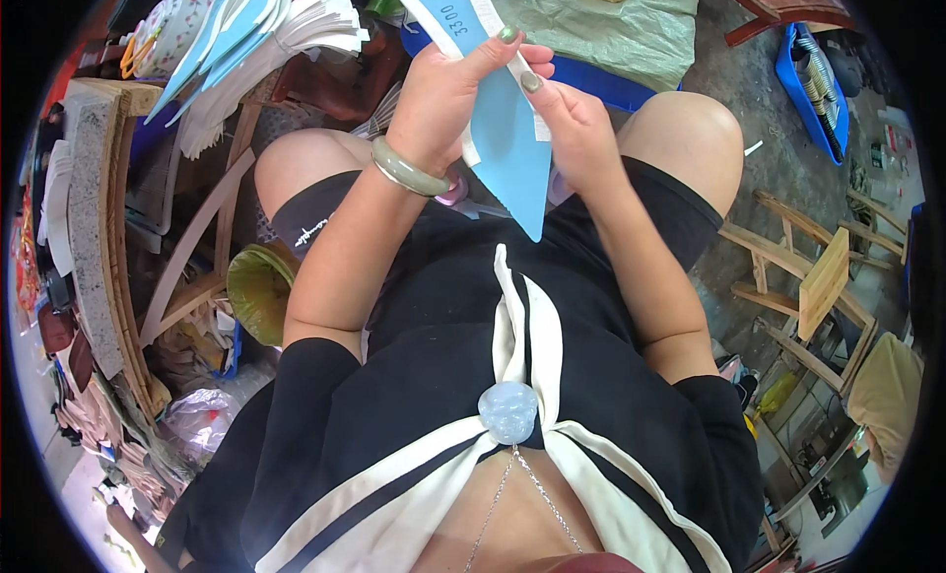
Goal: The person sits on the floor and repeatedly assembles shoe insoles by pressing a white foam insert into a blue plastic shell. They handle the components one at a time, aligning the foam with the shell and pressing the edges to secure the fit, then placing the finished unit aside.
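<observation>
A blue pointed insole (507,130) with white strips along its edges is held up over my lap, its tip toward me. My left hand (434,105), with a bangle on the wrist, is closed on its left edge, thumb on top. My right hand (576,130) pinches the right edge, its thumb pressing beside the white strip (527,75). The fingers beneath the insole are partly hidden. Below my left hand, a pale pink rounded thing (453,191) is mostly covered; I cannot make out what it is.
Blue and white insole pieces (246,41) are stacked on the bench (94,228) at left, near a floral container (177,26). A green bin (258,292) stands beside my left leg. Ahead lies a green sack (631,41). At right are a blue tray (788,66) and a wooden stool (823,282).
</observation>
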{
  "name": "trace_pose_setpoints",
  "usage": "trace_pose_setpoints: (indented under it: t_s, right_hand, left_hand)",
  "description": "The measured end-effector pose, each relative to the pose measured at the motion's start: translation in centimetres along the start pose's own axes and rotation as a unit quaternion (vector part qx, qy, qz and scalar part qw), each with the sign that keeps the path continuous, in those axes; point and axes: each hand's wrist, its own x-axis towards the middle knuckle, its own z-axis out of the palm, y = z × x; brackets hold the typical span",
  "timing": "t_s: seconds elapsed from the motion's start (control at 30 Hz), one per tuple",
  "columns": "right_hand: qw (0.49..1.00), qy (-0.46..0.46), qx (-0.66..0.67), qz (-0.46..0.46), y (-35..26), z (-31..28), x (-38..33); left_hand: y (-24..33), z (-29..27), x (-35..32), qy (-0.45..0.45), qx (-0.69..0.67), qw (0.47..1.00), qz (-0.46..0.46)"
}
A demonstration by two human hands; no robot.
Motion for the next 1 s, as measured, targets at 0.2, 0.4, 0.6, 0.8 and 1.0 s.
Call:
trace_pose_setpoints:
  t_s: [0.2, 0.4, 0.6, 0.8, 1.0]
  right_hand:
    - [0.992, 0.005, 0.109, 0.063, -0.5, 0.1, -0.5]
    - [0.999, -0.019, -0.010, -0.026, 1.0, -0.4, -1.0]
    - [0.990, -0.026, 0.114, 0.080, -0.6, 0.6, -1.5]
    - [0.998, -0.027, -0.029, 0.051, 3.9, -0.7, -0.6]
    - [0.996, -0.050, 0.068, 0.016, 2.0, -0.3, -0.4]
  left_hand:
    - [-0.5, -0.4, 1.0, 0.004, -0.003, 1.000, 0.017]
    - [-0.2, 0.0, 1.2, 0.037, 0.075, 0.995, 0.055]
    - [-0.9, -1.2, 1.7, 0.062, 0.208, 0.974, 0.067]
    - [-1.3, -2.4, 3.0, -0.058, 0.110, 0.992, 0.000]
    - [1.9, -2.0, 2.7, -0.132, 0.111, 0.982, -0.078]
